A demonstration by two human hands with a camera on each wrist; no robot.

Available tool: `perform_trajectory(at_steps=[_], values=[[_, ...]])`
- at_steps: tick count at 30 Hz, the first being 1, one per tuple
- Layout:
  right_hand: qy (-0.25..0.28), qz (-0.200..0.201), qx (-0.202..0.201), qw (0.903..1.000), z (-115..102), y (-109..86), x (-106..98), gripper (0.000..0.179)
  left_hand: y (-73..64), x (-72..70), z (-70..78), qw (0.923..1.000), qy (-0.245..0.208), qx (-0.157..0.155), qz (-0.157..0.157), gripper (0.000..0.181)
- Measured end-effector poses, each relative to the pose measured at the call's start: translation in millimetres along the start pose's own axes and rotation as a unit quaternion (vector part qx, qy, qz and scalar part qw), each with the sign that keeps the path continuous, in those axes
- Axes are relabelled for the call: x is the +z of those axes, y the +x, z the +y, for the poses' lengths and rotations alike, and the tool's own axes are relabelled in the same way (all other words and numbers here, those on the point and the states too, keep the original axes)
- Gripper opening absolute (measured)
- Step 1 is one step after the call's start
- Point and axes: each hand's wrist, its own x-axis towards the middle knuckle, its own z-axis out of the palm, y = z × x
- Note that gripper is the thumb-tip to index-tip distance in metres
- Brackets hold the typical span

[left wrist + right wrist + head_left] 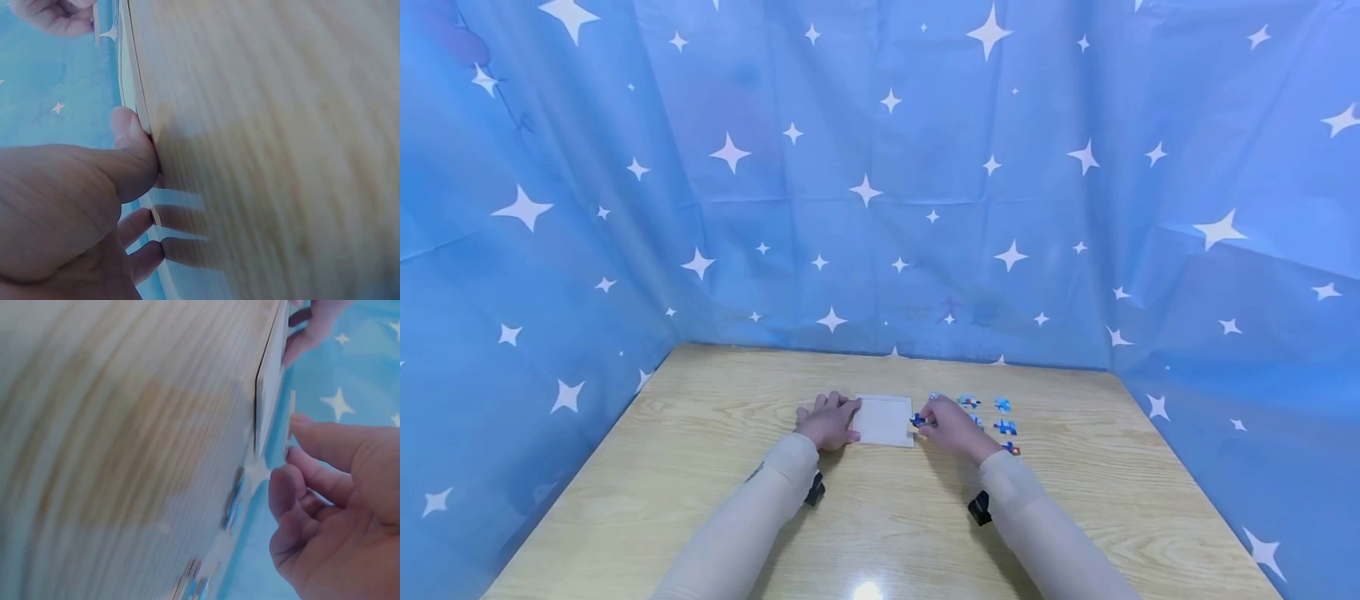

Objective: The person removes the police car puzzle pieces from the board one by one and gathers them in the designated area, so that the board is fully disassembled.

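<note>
A flat white puzzle tray (883,422) lies on the table between the two hands. My left hand (827,423) rests at its left side, thumb and forefinger spread along the edge; the left wrist view has the thumb (134,156) right at the border and other fingertips down on the tabletop. My right hand (953,427) pinches a dark blue jigsaw piece (917,420) between thumb and fingertips, by the tray's right edge. Seen edge-on in the right wrist view, that piece (291,415) is a thin upright sliver held above the table.
Several loose jigsaw pieces lie right of the tray, among them a blue one (1006,427), a light blue one (1002,404) and a multicoloured one (968,402). Some are partly hidden by the right hand. A blue star-patterned curtain (865,250) encloses the wooden table (880,517).
</note>
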Motion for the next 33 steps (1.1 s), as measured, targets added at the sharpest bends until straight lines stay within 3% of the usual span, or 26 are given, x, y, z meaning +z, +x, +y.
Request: perform_trajectory(at_steps=[8, 23, 33], values=[[-0.001, -0.006, 0.008, 0.9999, 14, -13.3, -7, 0.017, -15.6, -7.0, 12.8, 0.9999, 0.009, -0.005, -0.011, 0.066], [-0.015, -0.033, 0.015, 0.9992, 28, -19.2, -11, 0.015, 1.8, 3.0, 0.7, 0.9997, 0.017, -0.014, -0.006, 0.067], [-0.015, -0.035, 0.012, 0.9992, 25, -16.1, -10, 0.012, -4.8, -6.7, 5.0, 0.9998, 0.009, -0.016, -0.009, 0.066]])
